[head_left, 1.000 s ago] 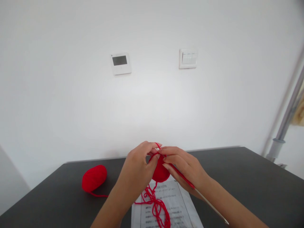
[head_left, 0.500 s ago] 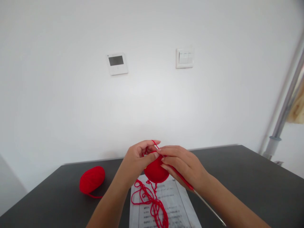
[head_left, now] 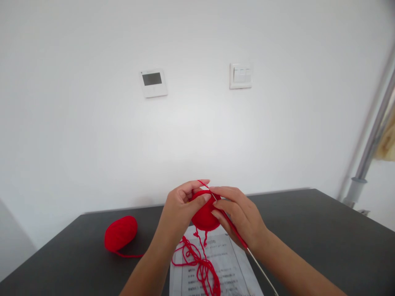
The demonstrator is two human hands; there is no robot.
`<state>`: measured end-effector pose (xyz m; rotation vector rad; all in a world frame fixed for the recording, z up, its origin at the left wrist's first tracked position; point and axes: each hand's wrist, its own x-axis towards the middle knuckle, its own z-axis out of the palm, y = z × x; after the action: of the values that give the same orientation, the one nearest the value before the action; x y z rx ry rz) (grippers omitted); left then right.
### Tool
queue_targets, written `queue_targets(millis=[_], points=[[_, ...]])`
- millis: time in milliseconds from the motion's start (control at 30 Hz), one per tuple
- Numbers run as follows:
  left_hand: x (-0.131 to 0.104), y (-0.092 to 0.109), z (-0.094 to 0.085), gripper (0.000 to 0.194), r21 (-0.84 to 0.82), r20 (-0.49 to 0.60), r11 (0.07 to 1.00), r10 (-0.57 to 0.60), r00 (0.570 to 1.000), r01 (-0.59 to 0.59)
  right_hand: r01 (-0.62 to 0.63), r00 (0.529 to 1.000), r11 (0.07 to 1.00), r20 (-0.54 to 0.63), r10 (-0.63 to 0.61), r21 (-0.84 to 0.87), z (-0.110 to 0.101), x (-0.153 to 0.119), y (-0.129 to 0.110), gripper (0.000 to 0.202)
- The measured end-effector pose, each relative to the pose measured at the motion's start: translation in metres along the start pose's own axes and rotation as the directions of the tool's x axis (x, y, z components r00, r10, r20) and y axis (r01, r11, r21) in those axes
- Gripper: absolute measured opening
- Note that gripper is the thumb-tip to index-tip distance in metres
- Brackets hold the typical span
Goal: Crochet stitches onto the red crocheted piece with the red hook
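Between my hands hangs a round piece of red crochet work point(head_left: 205, 216). My left hand point(head_left: 182, 205) pinches its upper edge with the thumb in front, and a strand of red yarn runs over the raised index finger. My right hand point(head_left: 242, 209) is closed around a crochet hook point(head_left: 235, 231) with a red grip and a long pale metal end pointing down to the right. The hook's tip is at the top edge of the crochet work, by the strand. Loose red yarn tails point(head_left: 202, 263) dangle below and lie tangled on a printed sheet point(head_left: 236, 267).
A ball of red yarn point(head_left: 121, 233) lies on the dark table point(head_left: 296, 230) at left, its strand running behind my left forearm. On the white wall are a panel with a dark display point(head_left: 153, 83) and a switch point(head_left: 241, 76). A metal pole point(head_left: 372, 142) stands at right.
The crochet work has risen slightly and shifted right. My right hand has tilted the hook more steeply, and its tip shows more clearly by the edge. My left hand keeps its pinch.
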<state>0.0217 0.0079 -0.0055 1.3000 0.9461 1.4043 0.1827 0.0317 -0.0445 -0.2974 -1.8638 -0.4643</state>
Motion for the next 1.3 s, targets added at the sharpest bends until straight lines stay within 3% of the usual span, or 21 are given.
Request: queue_targets(millis=[200, 367, 433, 600, 700, 867, 1067, 1167, 1300], points=[[0.001, 0.003, -0.001, 0.035, -0.013, 0.030, 0.999, -0.047, 0.998, 0.048, -0.070, 0.997, 0.985, 0.042, 0.064, 0.160, -0.004, -0.001, 0.005, 0.011], [0.002, 0.002, -0.005, 0.035, -0.144, 0.206, 0.975, -0.136, 0.969, 0.168, 0.047, 0.998, 0.979, 0.028, -0.054, 0.200, -0.008, 0.002, 0.008, 0.012], [0.002, 0.001, -0.004, 0.034, -0.156, 0.210, 0.972, -0.142, 0.967, 0.176, 0.065, 0.998, 0.983, 0.010, -0.068, 0.170, -0.007, 0.001, 0.007, 0.013], [0.001, -0.001, 0.000, 0.036, -0.019, 0.046, 0.998, -0.058, 0.997, 0.059, -0.038, 0.999, 0.996, 0.023, 0.037, 0.082, -0.002, -0.001, 0.000, 0.015], [0.000, -0.001, -0.001, 0.039, 0.126, 0.003, 0.992, -0.004, 1.000, 0.004, -0.087, 0.996, 0.995, 0.036, 0.085, 0.048, 0.000, -0.001, -0.003, 0.014], [0.003, 0.000, -0.008, 0.035, 0.379, -0.011, 0.918, 0.127, 0.992, -0.113, -0.125, 0.991, 0.990, 0.051, 0.122, 0.062, -0.002, 0.004, -0.004, 0.012], [0.004, 0.007, -0.013, 0.025, 0.575, 0.015, 0.783, 0.282, 0.959, -0.240, -0.214, 0.976, 0.950, 0.091, 0.199, 0.228, -0.014, 0.012, -0.007, 0.015], [0.005, 0.009, -0.016, 0.020, 0.607, 0.062, 0.748, 0.292, 0.954, -0.268, -0.316, 0.947, 0.904, 0.159, 0.281, 0.287, -0.022, 0.015, -0.007, 0.016], [0.008, 0.008, -0.020, 0.021, 0.590, 0.094, 0.769, 0.234, 0.968, -0.244, -0.468, 0.877, 0.828, 0.276, 0.393, 0.307, -0.032, 0.018, -0.006, 0.016]])
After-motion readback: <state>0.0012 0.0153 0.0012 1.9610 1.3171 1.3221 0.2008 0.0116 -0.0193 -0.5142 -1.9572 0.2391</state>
